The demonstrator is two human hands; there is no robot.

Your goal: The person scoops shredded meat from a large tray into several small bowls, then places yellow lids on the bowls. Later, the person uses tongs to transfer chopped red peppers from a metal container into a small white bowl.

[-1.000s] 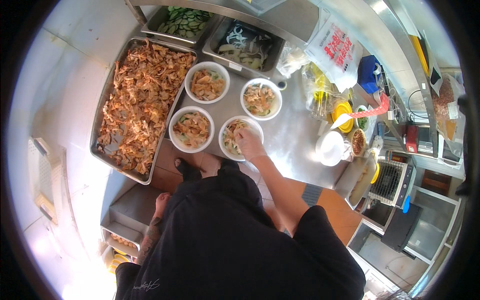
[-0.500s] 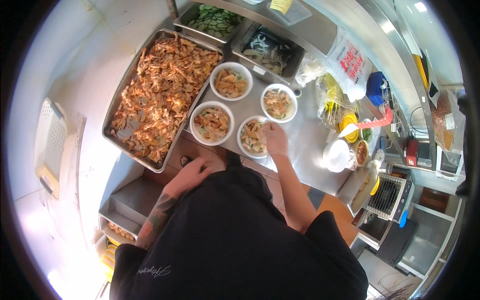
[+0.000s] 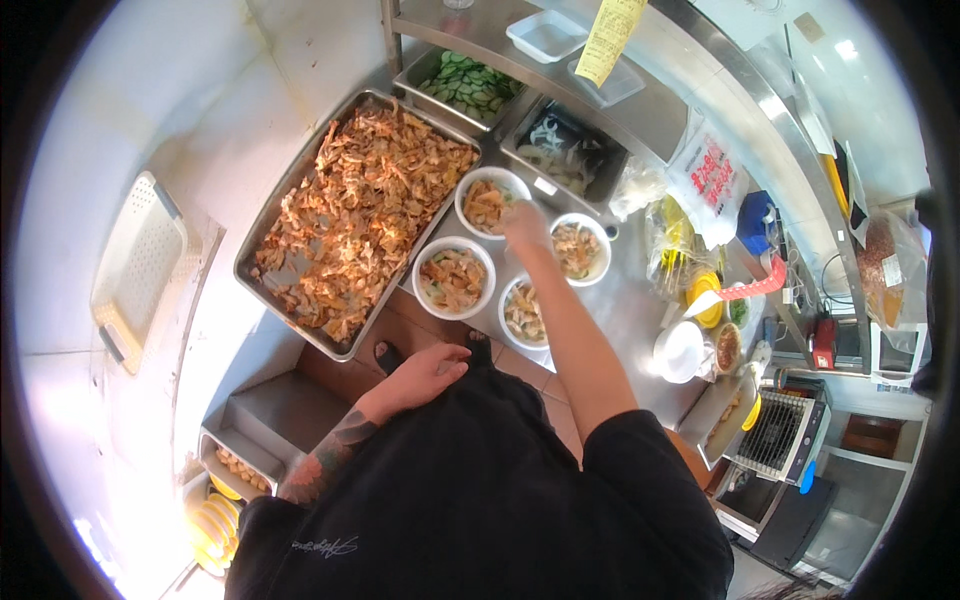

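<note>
Four white round bowls hold sliced cooked meat over pale and green vegetables. My right hand [image 3: 526, 230], in a clear glove and smeared by motion, is at the right edge of the far left bowl [image 3: 466, 217]; its fingers do not show clearly. My right forearm passes over the near right bowl [image 3: 520, 322] and beside the far right bowl [image 3: 603, 262]. The near left bowl [image 3: 453, 312] stands by the big metal tray [image 3: 262, 290] of cooked meat pieces [image 3: 365, 190]. My left hand [image 3: 432, 372] rests bare before my body, fingers loosely out, holding nothing.
Behind the bowls stand a metal pan of cucumber slices [image 3: 470, 85] and a pan of pale onion-like slices [image 3: 560, 160], under a steel shelf [image 3: 480, 28]. To the right are stacked white bowls [image 3: 680, 350], a red-and-white handled utensil [image 3: 740, 290] and a grill [image 3: 775, 425].
My right hand has left the near right bowl and moved away from me to the far left bowl. The whole view has shifted slightly. My left hand stays near my body.
</note>
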